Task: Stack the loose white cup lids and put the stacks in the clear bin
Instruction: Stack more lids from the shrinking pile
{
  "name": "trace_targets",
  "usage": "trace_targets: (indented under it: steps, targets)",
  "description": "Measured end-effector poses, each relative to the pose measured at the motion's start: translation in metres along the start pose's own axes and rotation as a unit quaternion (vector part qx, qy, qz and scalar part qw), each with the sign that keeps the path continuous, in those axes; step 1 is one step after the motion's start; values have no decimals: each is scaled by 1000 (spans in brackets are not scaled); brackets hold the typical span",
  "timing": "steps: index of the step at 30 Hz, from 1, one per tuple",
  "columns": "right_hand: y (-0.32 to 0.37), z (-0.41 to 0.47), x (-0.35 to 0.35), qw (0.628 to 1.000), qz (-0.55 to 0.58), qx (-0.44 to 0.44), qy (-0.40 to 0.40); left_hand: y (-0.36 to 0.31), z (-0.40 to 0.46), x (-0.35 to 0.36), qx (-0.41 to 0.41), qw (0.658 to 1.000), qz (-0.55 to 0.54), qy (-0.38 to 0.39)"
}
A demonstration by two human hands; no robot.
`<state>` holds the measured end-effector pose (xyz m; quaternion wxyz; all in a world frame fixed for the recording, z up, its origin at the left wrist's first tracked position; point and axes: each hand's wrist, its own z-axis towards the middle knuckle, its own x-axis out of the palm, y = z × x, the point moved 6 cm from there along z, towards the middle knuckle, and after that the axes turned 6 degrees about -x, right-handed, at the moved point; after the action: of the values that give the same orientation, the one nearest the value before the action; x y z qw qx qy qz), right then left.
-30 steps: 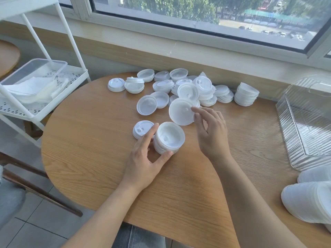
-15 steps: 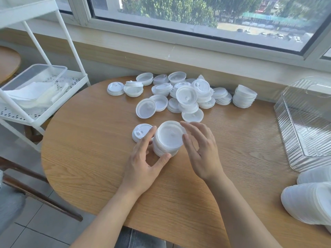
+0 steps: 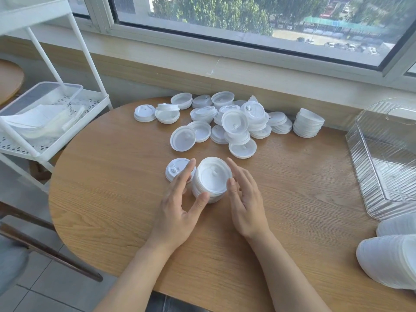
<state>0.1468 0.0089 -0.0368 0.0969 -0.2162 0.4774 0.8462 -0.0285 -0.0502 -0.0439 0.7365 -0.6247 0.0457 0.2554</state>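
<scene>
Shelf cart [image 3: 48, 122]: white metal, at the far left off the table's edge; its tray holds a clear container and folded white sheets.
Table [image 3: 117, 199]: pale wood grain with a rounded left end; bare wood runs from that curve to the hands and along the near edge.
Single lid [image 3: 176, 168]: white, sip side up, flat on the wood just left of the stack, partly behind the left fingers.
Left hand [image 3: 177, 207]: fingers straight along the stack's left side, thumb tip touching its near rim; a loose cupping, not a closed grip.
Lid stack [image 3: 211, 179]: white lids nested hollow side up, leaning slightly, standing on the table between both hands at mid-table.
Right hand [image 3: 246, 200]: fingers extended beside the stack's right side, thumb against its rim; palm turned inward.
Loose lids [image 3: 225, 120]: a scattered white heap toward the window wall, some face up, some face down, with a short neat stack [image 3: 307, 122] at its right end.
Clear bin [image 3: 382, 158]: ribbed, transparent, at the table's right edge; open wood lies between it and the hands.
Large white lid stacks [image 3: 389, 260]: lying on their sides at the near right corner.
</scene>
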Motion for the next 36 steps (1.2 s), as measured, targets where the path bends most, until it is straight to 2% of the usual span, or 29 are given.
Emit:
trace_targets:
  steps: [12, 22, 36]
  targets:
    - [-3, -1, 1, 1000, 6, -2, -5, -1, 6, 1, -12, 1000, -5, 4]
    - [-5, -4, 6, 999, -6, 14, 28, 0, 3, 0, -4, 1000, -5, -6]
    - [1, -5, 4, 993, 61, 80, 62, 11, 6, -3, -47, 999, 3, 14]
